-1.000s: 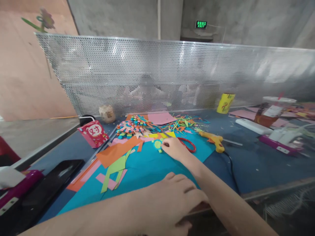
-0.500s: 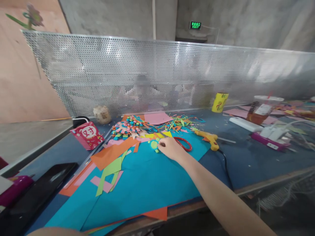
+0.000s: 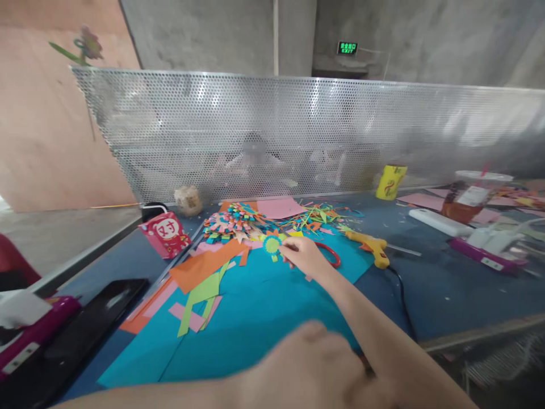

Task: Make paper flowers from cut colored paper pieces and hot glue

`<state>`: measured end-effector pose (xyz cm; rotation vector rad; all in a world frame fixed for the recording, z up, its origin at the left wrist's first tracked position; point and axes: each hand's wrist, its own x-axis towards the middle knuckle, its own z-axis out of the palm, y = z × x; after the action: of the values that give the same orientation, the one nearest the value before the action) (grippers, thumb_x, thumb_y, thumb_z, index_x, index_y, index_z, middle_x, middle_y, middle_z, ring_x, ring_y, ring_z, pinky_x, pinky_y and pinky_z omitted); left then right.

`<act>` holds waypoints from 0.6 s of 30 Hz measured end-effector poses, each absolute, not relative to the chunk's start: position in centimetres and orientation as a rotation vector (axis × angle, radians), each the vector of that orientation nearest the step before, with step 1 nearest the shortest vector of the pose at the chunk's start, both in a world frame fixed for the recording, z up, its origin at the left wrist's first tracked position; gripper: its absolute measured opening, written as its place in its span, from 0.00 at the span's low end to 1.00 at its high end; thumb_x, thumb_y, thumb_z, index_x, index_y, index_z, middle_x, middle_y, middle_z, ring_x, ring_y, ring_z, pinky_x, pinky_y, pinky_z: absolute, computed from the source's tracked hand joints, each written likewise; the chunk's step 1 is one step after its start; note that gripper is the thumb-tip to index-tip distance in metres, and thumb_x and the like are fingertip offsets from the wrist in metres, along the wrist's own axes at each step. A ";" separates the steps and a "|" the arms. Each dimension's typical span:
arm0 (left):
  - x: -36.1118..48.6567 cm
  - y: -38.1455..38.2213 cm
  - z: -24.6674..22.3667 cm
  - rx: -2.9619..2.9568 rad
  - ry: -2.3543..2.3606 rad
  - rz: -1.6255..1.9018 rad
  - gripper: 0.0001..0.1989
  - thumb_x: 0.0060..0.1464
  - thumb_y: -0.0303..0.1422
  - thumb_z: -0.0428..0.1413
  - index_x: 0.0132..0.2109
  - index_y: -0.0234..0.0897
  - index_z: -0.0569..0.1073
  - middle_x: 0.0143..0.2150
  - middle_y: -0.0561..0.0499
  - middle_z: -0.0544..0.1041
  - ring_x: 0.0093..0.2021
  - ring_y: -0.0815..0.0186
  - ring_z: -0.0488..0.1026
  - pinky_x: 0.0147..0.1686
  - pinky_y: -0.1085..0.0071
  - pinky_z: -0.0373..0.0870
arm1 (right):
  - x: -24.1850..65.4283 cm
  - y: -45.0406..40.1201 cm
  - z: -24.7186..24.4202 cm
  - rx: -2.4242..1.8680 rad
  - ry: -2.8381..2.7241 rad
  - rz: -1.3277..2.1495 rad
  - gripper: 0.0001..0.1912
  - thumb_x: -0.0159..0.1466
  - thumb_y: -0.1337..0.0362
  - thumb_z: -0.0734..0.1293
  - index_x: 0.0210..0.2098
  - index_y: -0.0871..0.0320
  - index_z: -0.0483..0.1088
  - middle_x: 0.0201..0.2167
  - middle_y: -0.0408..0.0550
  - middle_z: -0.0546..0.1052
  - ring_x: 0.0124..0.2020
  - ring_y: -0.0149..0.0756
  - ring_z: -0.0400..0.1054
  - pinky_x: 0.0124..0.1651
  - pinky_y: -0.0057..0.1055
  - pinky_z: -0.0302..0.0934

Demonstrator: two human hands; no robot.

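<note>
My right hand pinches a small paper flower by its right edge, above the blue paper sheet. The flower has a green centre, a blue fringed ring and orange points. Red-handled scissors lie partly hidden behind my right hand. My left hand is large and blurred in the foreground, its back towards me, across or against my right forearm; its fingertips are hidden. Finished-looking fringed paper flowers lie just beyond the sheet, beside a heap of thin paper strips.
A yellow glue gun lies to the right, its cord running off the front edge. Orange paper, a red packet and a black phone-like slab are left. A drink cup stands right. A perforated metal screen closes the back.
My left hand has come up from the bottom left to my right forearm. The flower in my right hand has turned to show its orange points. The view has shifted slightly left.
</note>
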<state>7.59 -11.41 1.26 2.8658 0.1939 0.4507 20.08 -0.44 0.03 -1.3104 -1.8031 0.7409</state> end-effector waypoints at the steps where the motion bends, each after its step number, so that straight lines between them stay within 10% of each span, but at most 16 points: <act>1: 6.8 -10.2 2.0 2.877 0.304 0.658 0.05 0.54 0.30 0.49 0.37 0.38 0.69 0.31 0.47 0.73 0.36 0.60 0.69 0.36 0.62 0.66 | 20.0 -0.5 0.2 -1.288 -1.792 0.794 0.12 0.58 0.64 0.57 0.19 0.59 0.61 0.13 0.37 0.62 0.16 0.24 0.57 0.19 0.22 0.49; 8: 1.4 -2.3 1.3 2.067 1.249 1.227 0.19 0.49 0.37 0.55 0.48 0.39 0.61 0.50 0.45 0.66 0.46 0.60 0.66 0.41 0.64 0.64 | 19.4 -0.4 -0.1 -1.139 -1.809 1.055 0.15 0.58 0.59 0.60 0.20 0.60 0.66 0.12 0.38 0.63 0.14 0.23 0.57 0.17 0.21 0.50; 18: 0.7 -0.6 -1.2 1.569 1.026 1.136 0.19 0.38 0.33 0.61 0.39 0.32 0.66 0.27 0.50 0.75 0.28 0.65 0.72 0.29 0.71 0.64 | 18.9 -1.0 -0.2 -1.035 -1.800 1.216 0.11 0.53 0.58 0.65 0.24 0.60 0.69 0.16 0.39 0.68 0.16 0.24 0.58 0.20 0.23 0.52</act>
<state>0.73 -0.64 -1.23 1.5688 1.0258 1.1362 18.85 -1.03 -0.17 -1.0348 -1.7997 1.2164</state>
